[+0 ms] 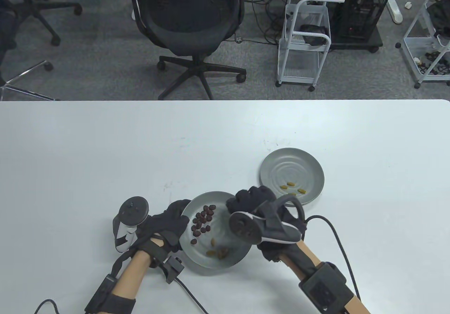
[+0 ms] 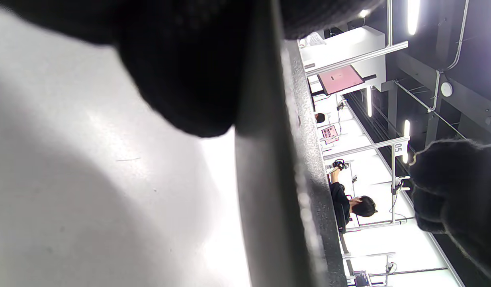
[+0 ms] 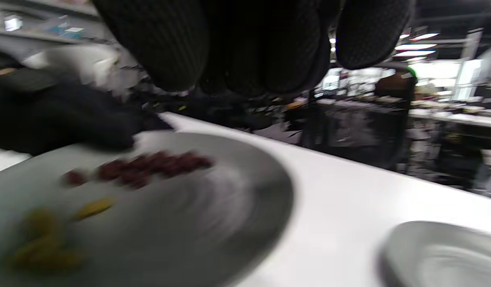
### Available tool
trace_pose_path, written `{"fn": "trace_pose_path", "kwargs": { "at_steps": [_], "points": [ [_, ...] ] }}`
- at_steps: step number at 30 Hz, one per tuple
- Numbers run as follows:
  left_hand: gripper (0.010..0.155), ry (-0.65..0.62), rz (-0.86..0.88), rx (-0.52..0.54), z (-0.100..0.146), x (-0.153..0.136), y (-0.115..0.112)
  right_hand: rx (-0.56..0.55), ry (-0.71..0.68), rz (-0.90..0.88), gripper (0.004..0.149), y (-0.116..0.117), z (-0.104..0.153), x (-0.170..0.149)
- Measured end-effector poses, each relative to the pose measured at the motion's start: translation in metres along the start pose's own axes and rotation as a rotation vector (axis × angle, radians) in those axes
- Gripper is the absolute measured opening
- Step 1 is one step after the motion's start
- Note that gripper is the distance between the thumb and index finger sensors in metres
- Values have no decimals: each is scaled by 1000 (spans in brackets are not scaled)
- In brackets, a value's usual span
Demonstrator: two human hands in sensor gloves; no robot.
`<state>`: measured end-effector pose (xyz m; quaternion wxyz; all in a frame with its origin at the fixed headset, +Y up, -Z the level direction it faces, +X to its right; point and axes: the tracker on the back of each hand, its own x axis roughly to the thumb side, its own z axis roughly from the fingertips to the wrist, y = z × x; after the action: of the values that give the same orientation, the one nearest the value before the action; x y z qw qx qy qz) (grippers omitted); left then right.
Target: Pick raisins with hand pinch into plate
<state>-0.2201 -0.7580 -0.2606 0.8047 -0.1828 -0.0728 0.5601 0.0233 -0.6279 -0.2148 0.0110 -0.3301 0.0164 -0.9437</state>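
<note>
White table (image 1: 105, 159): bears two grey metal plates, near each other but apart.

Near plate (image 1: 225, 257): tilted, its left rim raised off the table. Holds a cluster of dark red raisins (image 1: 202, 222) in its upper left part and a few yellow raisins (image 1: 218, 252) toward its lower edge. The right wrist view shows the same two groups, blurred.

Far plate (image 1: 291, 159): lies flat, up and to the right of the near plate. Holds four yellow raisins (image 1: 291, 186) close together in its lower half.

Left hand (image 1: 165, 224): black glove, tracker on its back. Grips the left rim of the near plate; the left wrist view shows the rim on edge against the gloved fingers (image 2: 181, 79).

Right hand (image 1: 256, 201): black glove, tracker on its back. Hangs over the right edge of the near plate, between the two plates, fingers curled together and pointing down. Whether the fingertips (image 3: 269, 52) pinch a raisin cannot be told.
</note>
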Motion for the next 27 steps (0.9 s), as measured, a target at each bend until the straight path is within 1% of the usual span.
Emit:
{"fn": "trace_pose_path", "kwargs": {
  "at_steps": [1, 3, 5, 8, 12, 17, 21, 22, 27],
  "points": [
    [58, -2, 0, 0, 0, 0, 0, 36, -51, 6, 50, 6, -1, 10],
    [58, -3, -1, -1, 0, 0, 0, 72, -142, 16, 52, 15, -4, 24],
    [58, -5, -3, -5, 0, 0, 0, 126, -156, 48, 53, 25, -7, 32],
    [58, -5, -3, -8, 0, 0, 0, 152, -189, 42, 53, 32, -9, 37],
    [58, -4, -3, -14, 0, 0, 0, 162, -205, 45, 53, 36, -9, 40],
    [58, -5, -1, -15, 0, 0, 0, 152, -217, 111, 52, 41, -10, 45],
    [58, -9, -4, -25, 0, 1, -1, 138, -216, 130, 50, 45, -11, 47],
    [58, -9, -8, -26, 0, 1, -1, 122, -219, 157, 49, 46, -11, 47],
    [58, -6, -13, -29, 0, 0, -1, 141, -229, 154, 51, 47, -11, 47]
  ]
}}
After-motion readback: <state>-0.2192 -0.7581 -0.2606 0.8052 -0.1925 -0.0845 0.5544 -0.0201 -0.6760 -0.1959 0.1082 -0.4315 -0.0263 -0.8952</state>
